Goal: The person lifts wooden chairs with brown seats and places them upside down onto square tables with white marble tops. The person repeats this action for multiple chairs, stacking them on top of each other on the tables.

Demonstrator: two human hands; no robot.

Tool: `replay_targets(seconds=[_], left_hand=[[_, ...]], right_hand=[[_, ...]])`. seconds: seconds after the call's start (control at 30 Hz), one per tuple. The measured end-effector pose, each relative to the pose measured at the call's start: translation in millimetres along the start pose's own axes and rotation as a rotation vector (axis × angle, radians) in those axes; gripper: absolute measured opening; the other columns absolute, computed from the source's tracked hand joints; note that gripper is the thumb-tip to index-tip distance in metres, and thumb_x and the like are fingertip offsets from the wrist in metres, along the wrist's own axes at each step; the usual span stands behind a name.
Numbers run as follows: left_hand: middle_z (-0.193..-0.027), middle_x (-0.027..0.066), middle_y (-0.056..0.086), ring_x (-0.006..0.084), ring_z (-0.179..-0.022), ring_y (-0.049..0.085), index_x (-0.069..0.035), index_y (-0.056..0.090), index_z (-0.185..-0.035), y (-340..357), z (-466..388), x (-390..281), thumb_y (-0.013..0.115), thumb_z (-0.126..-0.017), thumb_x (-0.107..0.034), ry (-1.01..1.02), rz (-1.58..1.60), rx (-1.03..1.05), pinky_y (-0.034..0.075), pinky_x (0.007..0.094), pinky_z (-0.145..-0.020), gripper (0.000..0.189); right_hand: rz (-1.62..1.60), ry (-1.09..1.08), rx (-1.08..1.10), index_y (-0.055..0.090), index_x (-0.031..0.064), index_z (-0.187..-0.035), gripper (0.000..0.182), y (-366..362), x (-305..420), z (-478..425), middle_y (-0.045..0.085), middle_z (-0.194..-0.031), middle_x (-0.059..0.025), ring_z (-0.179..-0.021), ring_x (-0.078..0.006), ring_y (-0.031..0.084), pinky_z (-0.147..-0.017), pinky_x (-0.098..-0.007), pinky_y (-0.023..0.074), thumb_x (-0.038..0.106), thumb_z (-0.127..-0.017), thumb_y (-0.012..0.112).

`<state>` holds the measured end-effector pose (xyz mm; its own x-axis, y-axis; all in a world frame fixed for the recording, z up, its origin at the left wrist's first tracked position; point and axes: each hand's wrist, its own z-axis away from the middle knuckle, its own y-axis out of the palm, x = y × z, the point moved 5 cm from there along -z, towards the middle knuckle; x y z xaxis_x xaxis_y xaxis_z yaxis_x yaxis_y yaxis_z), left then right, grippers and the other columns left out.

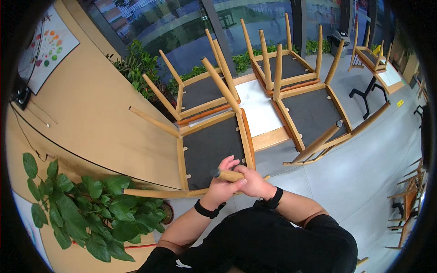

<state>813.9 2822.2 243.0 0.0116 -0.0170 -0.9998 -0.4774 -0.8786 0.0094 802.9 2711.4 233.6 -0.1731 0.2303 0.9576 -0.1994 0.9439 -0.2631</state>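
Right in front of me an upturned wooden chair (213, 150) rests seat-down on a table (271, 140), its dark underside facing up. One of its round wooden legs (230, 175) points up toward the camera, and both hands are wrapped around it. My left hand (220, 189) comes from the near-left side, with some fingertips showing past the leg. My right hand (257, 182) closes on the same leg from the right, thumbs close together. Each wrist wears a black band. Part of the leg's lower length is hidden by the hands.
Three more upturned chairs (205, 92), (286, 66), (312, 112) share the table. A leafy potted plant (99, 211) stands at left beside a tan wall (136, 146). Windows (259, 34) line the far side. Another table (392, 76) carries an upturned chair; wooden chairs (408, 204) stand at right.
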Motion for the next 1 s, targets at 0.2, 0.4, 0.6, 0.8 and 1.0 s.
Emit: replay_targets(seconds=[0.2, 0.4, 0.6, 0.8, 1.0], left_hand=[[-0.114, 0.0126, 0.054, 0.0224, -0.120, 0.042, -0.006, 0.033, -0.125, 4, -18, -18, 0.068, -0.074, -0.006, 0.025, -0.076, 0.159, 0.028, 0.0394, -0.104, 0.062], [-0.077, -0.0004, 0.059, 0.0137, -0.087, 0.056, -0.006, 0.034, -0.119, 4, -24, -24, 0.063, -0.076, 0.002, 0.075, 0.138, 0.041, 0.030, 0.0410, -0.103, 0.051], [-0.075, 0.0032, 0.059, 0.0192, -0.089, 0.056, -0.007, 0.033, -0.125, -8, -33, -49, 0.064, -0.076, -0.001, 0.104, 0.257, -0.013, 0.033, 0.0451, -0.100, 0.059], [-0.070, 0.0054, 0.056, 0.0222, -0.087, 0.055, -0.012, 0.039, -0.126, -31, -32, -84, 0.066, -0.076, -0.009, 0.099, 0.347, -0.099, 0.033, 0.0491, -0.099, 0.057], [-0.066, 0.0038, 0.054, 0.0207, -0.084, 0.055, -0.014, 0.044, -0.122, -50, -31, -100, 0.067, -0.075, -0.011, 0.090, 0.392, -0.196, 0.033, 0.0479, -0.098, 0.052]], right_hand=[[-0.105, -0.324, 0.053, 0.053, 0.0003, -0.101, 0.036, 0, 7, -10, 0.059, -0.097, -0.0172, -0.091, -0.0336, 0.058, -0.076, -0.0382, 0.0470, 0.017, -0.073, 0.069], [-0.247, -0.314, 0.120, 0.047, -0.0001, -0.113, 0.048, -21, 12, 0, 0.055, -0.108, -0.0187, -0.098, -0.0344, 0.055, -0.083, -0.0388, 0.0450, 0.015, -0.074, 0.069], [-0.017, -0.001, 0.050, 0.051, -0.0008, -0.107, 0.040, -50, -100, 40, 0.058, -0.100, -0.0190, -0.095, -0.0325, 0.057, -0.082, -0.0389, 0.0451, 0.019, -0.076, 0.066], [0.092, 0.767, 0.186, 0.056, 0.0003, -0.101, 0.047, -31, -304, 137, 0.062, -0.084, -0.0177, -0.083, -0.0286, 0.060, -0.072, -0.0356, 0.0479, 0.033, -0.069, 0.067], [-0.141, 1.041, 0.382, 0.026, 0.0038, -0.132, 0.079, 22, -392, 142, 0.058, -0.076, -0.0088, -0.062, -0.0181, 0.055, -0.048, -0.0292, 0.0449, 0.026, -0.072, 0.073]])
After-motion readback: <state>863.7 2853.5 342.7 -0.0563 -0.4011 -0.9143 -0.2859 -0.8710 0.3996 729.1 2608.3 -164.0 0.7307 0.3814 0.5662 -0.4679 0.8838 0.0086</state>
